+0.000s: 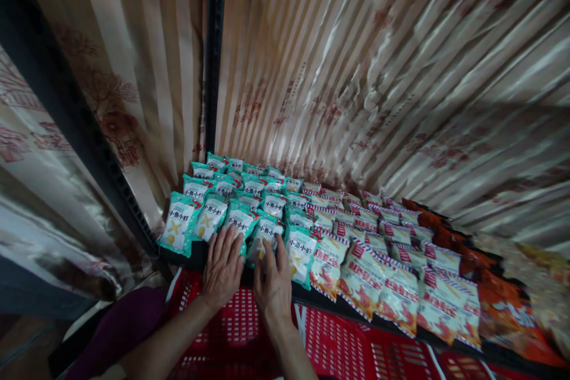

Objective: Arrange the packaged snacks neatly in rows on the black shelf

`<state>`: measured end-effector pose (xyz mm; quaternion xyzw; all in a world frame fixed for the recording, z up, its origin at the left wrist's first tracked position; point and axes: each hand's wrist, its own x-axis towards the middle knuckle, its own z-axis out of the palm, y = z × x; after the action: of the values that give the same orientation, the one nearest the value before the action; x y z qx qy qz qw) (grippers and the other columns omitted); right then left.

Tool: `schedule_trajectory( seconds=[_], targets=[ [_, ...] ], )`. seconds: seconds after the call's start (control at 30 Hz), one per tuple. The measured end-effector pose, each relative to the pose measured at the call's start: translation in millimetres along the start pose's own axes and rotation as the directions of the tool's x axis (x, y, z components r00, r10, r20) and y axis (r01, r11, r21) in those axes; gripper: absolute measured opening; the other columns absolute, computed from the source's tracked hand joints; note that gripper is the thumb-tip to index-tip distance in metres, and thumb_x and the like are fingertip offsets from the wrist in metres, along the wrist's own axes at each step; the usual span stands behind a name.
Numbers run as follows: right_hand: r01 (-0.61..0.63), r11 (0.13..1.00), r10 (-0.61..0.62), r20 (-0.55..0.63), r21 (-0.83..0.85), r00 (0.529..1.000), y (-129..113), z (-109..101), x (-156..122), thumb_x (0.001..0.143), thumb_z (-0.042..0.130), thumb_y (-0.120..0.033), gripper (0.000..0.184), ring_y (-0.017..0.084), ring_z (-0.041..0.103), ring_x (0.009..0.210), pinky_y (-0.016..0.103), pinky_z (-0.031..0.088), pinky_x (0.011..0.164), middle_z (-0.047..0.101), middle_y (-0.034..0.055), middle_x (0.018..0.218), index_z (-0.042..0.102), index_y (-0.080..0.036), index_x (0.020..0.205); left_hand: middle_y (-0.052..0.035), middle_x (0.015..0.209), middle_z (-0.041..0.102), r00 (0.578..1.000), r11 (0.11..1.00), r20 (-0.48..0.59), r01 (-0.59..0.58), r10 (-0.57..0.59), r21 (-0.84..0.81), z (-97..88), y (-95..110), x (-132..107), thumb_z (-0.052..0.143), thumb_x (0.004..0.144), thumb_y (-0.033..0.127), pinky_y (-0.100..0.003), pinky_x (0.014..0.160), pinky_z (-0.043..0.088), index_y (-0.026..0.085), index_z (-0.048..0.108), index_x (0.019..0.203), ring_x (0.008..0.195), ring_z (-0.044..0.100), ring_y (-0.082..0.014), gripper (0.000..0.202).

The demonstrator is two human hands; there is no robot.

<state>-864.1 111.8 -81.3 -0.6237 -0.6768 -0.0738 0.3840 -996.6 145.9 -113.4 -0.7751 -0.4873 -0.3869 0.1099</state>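
Rows of teal-and-white snack bags (178, 224) stand on a dark shelf, several deep toward the curtain. My left hand (224, 262) lies with fingers stretched out against the lower part of a front-row teal snack bag (241, 219). Just to its right, my right hand (272, 279) rests its spread fingers on the neighbouring teal snack bag (268, 227). Neither hand is wrapped around a bag. Another front-row teal bag (301, 254) stands right of my right hand.
White-and-red snack bags (361, 270) fill the shelf to the right, followed by orange bags (507, 309). Red perforated baskets (336, 338) sit below the shelf edge. Pleated, printed curtains (303, 59) hang behind, and dark metal posts (215, 53) rise at the left.
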Motion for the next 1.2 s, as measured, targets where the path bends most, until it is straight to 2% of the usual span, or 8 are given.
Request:
schedule_trajectory(
  seconds=[0.27,0.37,0.53,0.7,0.87,1.07,1.2],
  targets=[
    [0.135,0.989,-0.137,0.025,0.053,0.99,7.8,5.0,2.9,0.086,0.041,-0.007,0.053,0.034,0.022,0.14,0.061,0.04,0.099,0.017,0.0196,0.152,0.037,-0.019,0.137,-0.014,0.147,0.036,1.0,1.0,-0.021,-0.003,0.003,0.002,-0.8,2.5,1.4,0.041,0.091,0.02,-0.046,0.113,0.022,0.013,0.032,0.142,0.141,0.02,-0.0272,0.052],
    [0.13,0.99,-0.131,0.015,0.06,0.991,10.7,6.8,4.0,0.086,0.041,-0.006,0.049,0.033,0.023,0.139,0.06,0.041,0.099,0.016,0.0198,0.152,0.041,-0.018,0.133,-0.0154,0.145,0.037,1.0,1.0,-0.019,-0.006,0.006,0.01,-1.9,3.5,4.4,0.041,0.091,0.018,-0.047,0.112,0.025,0.011,0.036,0.139,0.141,0.02,-0.0284,0.049],
    [0.097,0.995,-0.097,0.012,0.001,0.995,13.4,4.7,8.5,0.086,0.046,-0.009,0.039,0.033,0.027,0.137,0.057,0.044,0.097,0.016,0.0151,0.154,0.054,-0.021,0.122,-0.017,0.14,0.043,0.998,0.999,-0.05,-0.038,0.038,0.006,-6.7,2.1,12.8,0.044,0.089,0.021,-0.05,0.111,0.027,0.011,0.045,0.13,0.139,0.025,-0.0299,0.043],
    [0.129,0.992,-0.129,0.018,-0.01,0.992,14.7,7.9,9.0,0.086,0.045,-0.009,0.039,0.034,0.023,0.139,0.059,0.043,0.097,0.017,0.0161,0.153,0.055,-0.019,0.122,-0.017,0.133,0.048,0.992,0.997,-0.109,-0.068,0.07,0.019,-11.1,0.8,25.2,0.044,0.089,0.019,-0.051,0.109,0.031,0.011,0.053,0.116,0.136,0.03,-0.0305,0.029],
    [0.124,0.992,-0.124,0.022,0.03,0.992,17.3,12.4,8.5,0.084,0.041,-0.004,0.048,0.032,0.019,0.141,0.059,0.042,0.099,0.023,0.0178,0.152,0.05,-0.017,0.129,-0.0144,0.127,0.053,0.984,0.995,-0.148,-0.102,0.1,-0.01,-9.2,-2.7,35.6,0.045,0.088,0.016,-0.047,0.108,0.034,0.014,0.058,0.104,0.134,0.035,-0.028,0.02],
    [0.121,0.988,-0.121,-0.004,0.091,0.993,20.5,13.5,7.2,0.086,0.039,-0.003,0.057,0.03,0.023,0.14,0.059,0.042,0.1,0.028,0.0168,0.15,0.038,-0.022,0.14,-0.0104,0.133,0.049,0.982,0.988,-0.129,-0.145,0.137,-0.06,-5.3,-6.5,38.7,0.045,0.086,0.012,-0.046,0.109,0.034,0.02,0.058,0.113,0.136,0.03,-0.0264,0.032],
    [0.127,0.985,-0.126,-0.018,0.115,0.992,20.1,11.9,6.9,0.089,0.039,-0.006,0.057,0.028,0.027,0.139,0.056,0.042,0.101,0.03,0.0164,0.149,0.033,-0.023,0.142,-0.0097,0.136,0.048,0.979,0.978,-0.104,-0.186,0.176,-0.093,-6.2,-6.8,41.7,0.044,0.085,0.011,-0.045,0.11,0.033,0.019,0.061,0.111,0.137,0.028,-0.0264,0.033]
  ],
)
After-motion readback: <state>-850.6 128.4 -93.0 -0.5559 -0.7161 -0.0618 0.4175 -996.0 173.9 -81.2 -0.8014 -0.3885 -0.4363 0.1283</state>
